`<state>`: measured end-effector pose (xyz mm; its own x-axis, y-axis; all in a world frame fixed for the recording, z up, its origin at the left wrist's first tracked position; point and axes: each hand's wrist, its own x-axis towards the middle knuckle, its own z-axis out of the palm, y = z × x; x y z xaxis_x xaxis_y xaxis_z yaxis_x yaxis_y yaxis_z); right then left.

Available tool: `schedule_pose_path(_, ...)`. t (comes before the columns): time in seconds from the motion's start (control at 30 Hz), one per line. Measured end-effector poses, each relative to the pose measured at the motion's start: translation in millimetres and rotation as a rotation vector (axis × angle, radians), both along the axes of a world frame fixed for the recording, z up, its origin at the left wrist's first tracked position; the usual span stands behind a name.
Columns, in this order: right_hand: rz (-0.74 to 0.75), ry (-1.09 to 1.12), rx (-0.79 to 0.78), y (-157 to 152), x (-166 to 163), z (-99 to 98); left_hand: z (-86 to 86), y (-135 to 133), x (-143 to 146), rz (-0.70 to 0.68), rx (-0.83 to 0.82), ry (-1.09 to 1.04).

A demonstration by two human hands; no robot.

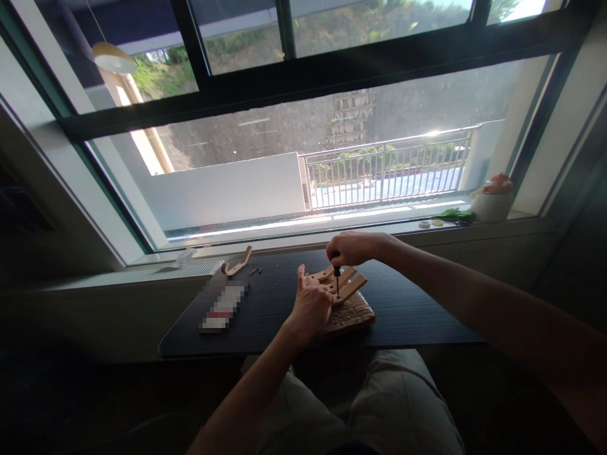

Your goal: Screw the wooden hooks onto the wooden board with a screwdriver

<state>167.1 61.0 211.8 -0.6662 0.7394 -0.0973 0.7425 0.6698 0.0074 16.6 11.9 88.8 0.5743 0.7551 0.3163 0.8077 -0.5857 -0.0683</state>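
Closed right grip around screwdriver, tip down into wooden hooks just beneath; left grip pressing them onto tabletop, fingers' curl unclear. Likely mid-assembly: spare hook and screws lying loose, well left of both grips, not yet fitted.

dark tabletop, wood-grain finish, rounded front-left corner, back edge right up against the window ledge. back-left: a curved wooden hook lying flat by itself, w/ a few small screws just beside it on the right, not touching. in front of those, nearer the left edge, a flat white-and-red item, blurred, can't tell what it is. approx mid-table, near the front edge: a brown woven mat set at an angle, w/ light wooden pieces resting on top of it, not on the tabletop itself.
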Motion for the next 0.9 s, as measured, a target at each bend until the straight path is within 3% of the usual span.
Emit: schedule_pose_path(0.9, -0.007, 0.052, -0.011, 1.0, 2.1, 6.0, -0.5, -0.9, 0.4, -0.01, -0.008, -0.033)
